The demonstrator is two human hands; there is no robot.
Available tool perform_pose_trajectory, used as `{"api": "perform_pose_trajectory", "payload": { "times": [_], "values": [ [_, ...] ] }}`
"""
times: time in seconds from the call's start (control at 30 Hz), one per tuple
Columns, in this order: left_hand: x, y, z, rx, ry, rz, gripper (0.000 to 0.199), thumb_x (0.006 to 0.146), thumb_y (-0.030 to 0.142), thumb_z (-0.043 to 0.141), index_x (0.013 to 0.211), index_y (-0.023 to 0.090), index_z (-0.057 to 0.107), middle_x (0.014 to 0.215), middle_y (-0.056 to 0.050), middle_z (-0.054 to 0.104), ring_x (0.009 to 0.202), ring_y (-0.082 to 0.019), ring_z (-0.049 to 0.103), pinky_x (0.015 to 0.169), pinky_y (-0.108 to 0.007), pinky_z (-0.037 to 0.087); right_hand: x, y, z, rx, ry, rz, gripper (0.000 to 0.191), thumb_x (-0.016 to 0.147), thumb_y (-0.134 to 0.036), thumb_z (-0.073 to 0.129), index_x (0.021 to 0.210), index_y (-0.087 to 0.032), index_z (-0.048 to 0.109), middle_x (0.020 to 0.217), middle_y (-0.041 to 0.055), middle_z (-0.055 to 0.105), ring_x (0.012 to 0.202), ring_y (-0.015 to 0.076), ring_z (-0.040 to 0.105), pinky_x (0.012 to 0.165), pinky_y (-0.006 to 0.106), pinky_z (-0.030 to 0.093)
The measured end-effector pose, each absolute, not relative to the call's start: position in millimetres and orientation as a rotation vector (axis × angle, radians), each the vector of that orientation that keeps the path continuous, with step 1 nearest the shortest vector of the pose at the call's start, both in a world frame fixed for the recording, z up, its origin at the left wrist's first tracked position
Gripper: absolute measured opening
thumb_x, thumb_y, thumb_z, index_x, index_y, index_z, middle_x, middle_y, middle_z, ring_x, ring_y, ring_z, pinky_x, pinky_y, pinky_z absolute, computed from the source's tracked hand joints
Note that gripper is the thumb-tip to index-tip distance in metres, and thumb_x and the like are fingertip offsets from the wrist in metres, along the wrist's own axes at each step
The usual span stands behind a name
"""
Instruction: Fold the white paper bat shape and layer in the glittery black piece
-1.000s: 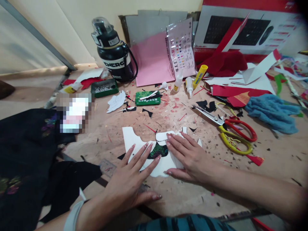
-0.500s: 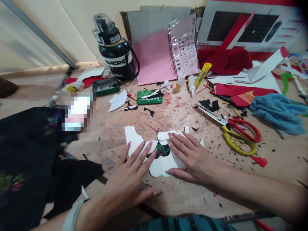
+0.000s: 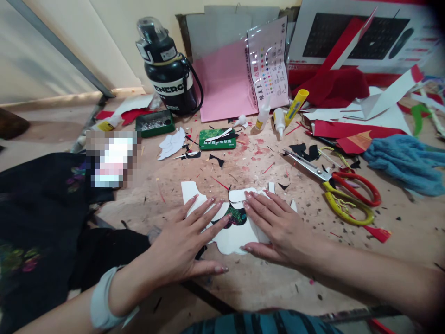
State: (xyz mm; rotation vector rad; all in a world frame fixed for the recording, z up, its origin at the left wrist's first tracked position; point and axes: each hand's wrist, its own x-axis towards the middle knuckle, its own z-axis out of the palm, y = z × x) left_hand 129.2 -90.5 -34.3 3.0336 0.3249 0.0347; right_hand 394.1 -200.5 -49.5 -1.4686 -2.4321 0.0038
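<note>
In the head view, a white scalloped cutout [image 3: 232, 241] lies flat on the worktable, with a dark glittery patch of fabric [image 3: 236, 217] near its middle. My left hand [image 3: 189, 236] rests with fingers spread over the left side, where a white piece [image 3: 189, 190] with a curved notch juts out beyond the fingertips. Over the right side lies my right hand [image 3: 278, 222], flat with fingers stretched out, its fingertips on a small rounded white strip [image 3: 239, 195]. Both palms hide part of the pieces beneath.
Red-and-yellow-handled scissors [image 3: 333, 181] lie open to the right, near a blue cloth [image 3: 405, 162]. Glue bottles [image 3: 279, 121], a green tin lid [image 3: 218, 139] and a tin of small bits [image 3: 155, 124] stand farther back. A black bottle [image 3: 170, 86] rises behind. Black fabric [image 3: 38, 222] covers the left.
My left hand has shifted slightly up and its forearm has swung left, showing more of the wristband. My right hand stays on the white pieces. The whole view has moved slightly.
</note>
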Motion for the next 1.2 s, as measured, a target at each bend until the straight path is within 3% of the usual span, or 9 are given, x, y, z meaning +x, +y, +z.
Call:
{"api": "perform_pose_trajectory", "payload": {
  "times": [0.23,0.57,0.77,1.07,1.2],
  "values": [
    [127.8,-80.2,-32.9,3.002,0.273,-0.046,0.084,0.089,0.078,0.043,0.154,0.026,0.035,0.161,-0.011,0.033,0.149,-0.030,0.030,0.123,-0.049,0.006,394.1,-200.4,-48.7,-1.470,-2.430,0.008,0.072,0.095,-0.060,0.051,0.134,0.000,0.060,0.141,0.0231,0.057,0.133,0.0373,0.051,0.113,0.054,0.039],
    [128.8,-78.0,-32.0,3.003,0.271,-0.059,0.090,0.088,0.079,0.042,0.155,0.019,0.034,0.160,-0.015,0.034,0.149,-0.031,0.030,0.123,-0.049,0.005,394.2,-200.1,-48.9,-1.468,-2.432,0.002,0.072,0.095,-0.060,0.050,0.134,0.000,0.060,0.142,0.0232,0.056,0.134,0.0373,0.050,0.112,0.056,0.041],
    [129.1,-85.3,-29.9,3.015,0.285,-0.003,0.095,0.088,0.080,0.040,0.158,0.017,0.025,0.159,-0.015,0.036,0.149,-0.030,0.030,0.123,-0.048,0.002,394.2,-201.2,-51.8,-1.471,-2.429,0.002,0.073,0.095,-0.060,0.050,0.135,0.000,0.059,0.142,0.0226,0.056,0.134,0.0370,0.050,0.113,0.055,0.039],
    [136.8,-121.2,-34.6,3.065,0.505,0.064,0.092,0.084,0.083,0.043,0.156,0.026,0.034,0.157,-0.023,0.035,0.145,-0.044,0.031,0.115,-0.064,0.012,394.3,-200.9,-49.4,-1.485,-2.430,0.016,0.072,0.096,-0.060,0.049,0.135,0.000,0.059,0.143,0.0229,0.055,0.135,0.0368,0.050,0.113,0.054,0.040],
    [139.4,-127.2,-37.6,3.052,0.513,0.069,0.093,0.084,0.084,0.042,0.154,0.023,0.037,0.157,-0.024,0.034,0.145,-0.042,0.032,0.116,-0.064,0.011,393.9,-200.7,-50.4,-1.478,-2.418,0.005,0.072,0.095,-0.059,0.050,0.134,0.000,0.059,0.143,0.0228,0.055,0.135,0.0367,0.049,0.113,0.054,0.040]
  ]
}}
